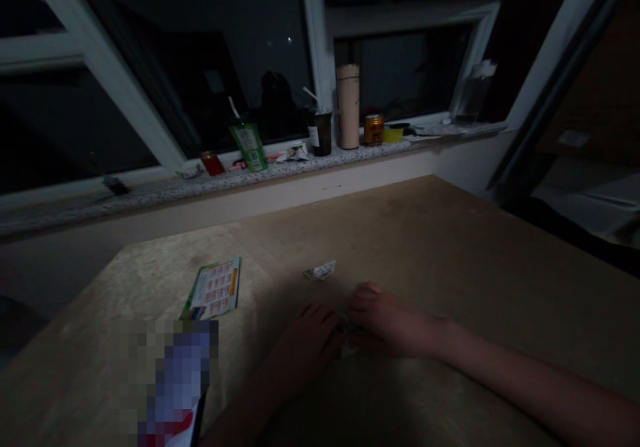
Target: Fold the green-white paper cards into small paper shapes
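Low over the tabletop, my left hand [313,337] and my right hand [377,317] are close together with curled fingers. Between them shows a small pale piece of paper [349,348], pinched by the fingers of both hands. Most of it is hidden, and the dim light blurs its shape. Just beyond my hands lies a small folded paper [320,271] with coloured print. To the left a printed card [215,288] with a green edge lies flat on the table.
The brown table [400,227] reaches to the wall under a window. Along the stone sill [190,188] stand a red jar [213,163], a green drink pack [249,146], a dark cup with a straw [321,132], a pink flask [349,107] and a gold can [373,130]. A pixelated object [183,374] is at lower left.
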Motion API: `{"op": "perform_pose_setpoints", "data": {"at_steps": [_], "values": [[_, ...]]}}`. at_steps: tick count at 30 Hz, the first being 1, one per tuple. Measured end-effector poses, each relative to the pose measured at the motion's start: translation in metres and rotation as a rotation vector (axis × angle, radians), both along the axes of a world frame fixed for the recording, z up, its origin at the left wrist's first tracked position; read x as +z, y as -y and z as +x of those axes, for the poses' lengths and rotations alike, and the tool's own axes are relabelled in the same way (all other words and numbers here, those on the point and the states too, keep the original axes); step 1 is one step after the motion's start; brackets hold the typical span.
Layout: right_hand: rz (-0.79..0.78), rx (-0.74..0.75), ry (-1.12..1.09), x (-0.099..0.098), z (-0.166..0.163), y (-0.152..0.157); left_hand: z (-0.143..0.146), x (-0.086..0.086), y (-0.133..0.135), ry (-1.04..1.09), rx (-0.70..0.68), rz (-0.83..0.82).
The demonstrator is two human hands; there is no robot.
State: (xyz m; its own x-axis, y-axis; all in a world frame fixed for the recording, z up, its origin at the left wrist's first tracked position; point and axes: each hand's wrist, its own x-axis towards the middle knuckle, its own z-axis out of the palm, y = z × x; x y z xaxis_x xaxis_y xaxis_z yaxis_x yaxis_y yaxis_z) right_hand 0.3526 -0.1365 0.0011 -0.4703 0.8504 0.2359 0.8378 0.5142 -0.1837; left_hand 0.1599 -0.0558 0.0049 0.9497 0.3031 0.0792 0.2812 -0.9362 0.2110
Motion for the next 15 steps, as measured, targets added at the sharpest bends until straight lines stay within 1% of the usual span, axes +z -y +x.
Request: {"op": "perform_pose_setpoints", "data": {"at_steps": [5,9,12,15], "values": [[0.054,-0.049,0.136,-0.011,-0.001,-0.004,0.003,-0.005,-0.001,-0.035,0.011,0.044],[0.076,-0.073,0.206,-0.018,-0.001,-0.007,0.006,-0.005,0.0,-0.068,0.026,0.07],[0.059,-0.075,0.175,-0.022,0.0,-0.01,0.008,-0.003,0.002,-0.086,0.036,0.081],[0.012,-0.06,0.047,-0.024,0.003,-0.012,0.01,-0.003,0.004,-0.085,0.057,0.078]]}}
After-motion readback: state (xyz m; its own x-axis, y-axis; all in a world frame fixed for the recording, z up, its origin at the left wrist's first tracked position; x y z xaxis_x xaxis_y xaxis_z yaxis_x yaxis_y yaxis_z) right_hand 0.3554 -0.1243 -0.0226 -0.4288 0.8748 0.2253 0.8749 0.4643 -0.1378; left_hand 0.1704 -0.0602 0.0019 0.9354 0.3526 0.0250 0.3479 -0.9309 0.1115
